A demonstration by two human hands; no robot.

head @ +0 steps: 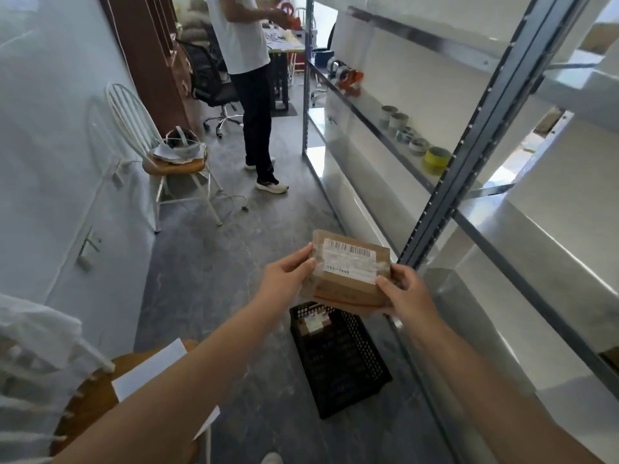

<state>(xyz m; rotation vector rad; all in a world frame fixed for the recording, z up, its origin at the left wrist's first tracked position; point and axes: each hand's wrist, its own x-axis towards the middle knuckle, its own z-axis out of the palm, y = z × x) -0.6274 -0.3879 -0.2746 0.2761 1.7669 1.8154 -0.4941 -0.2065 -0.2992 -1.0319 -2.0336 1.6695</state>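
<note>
The left hand (288, 274) and right hand (403, 289) held a labelled box (351, 266) in the air above the floor basket (351, 380), fingers curled round its ends, seemingly not yet shelved, with another box (315, 324) lying in the basket.

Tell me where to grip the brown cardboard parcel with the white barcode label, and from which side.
Grip the brown cardboard parcel by its two short ends, one hand from each side, as the left hand and right hand do: flat, rectangular, label facing up.

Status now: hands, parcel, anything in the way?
Left hand, right hand both grip brown cardboard parcel. Black plastic crate below. Grey shelf post close right.
</note>
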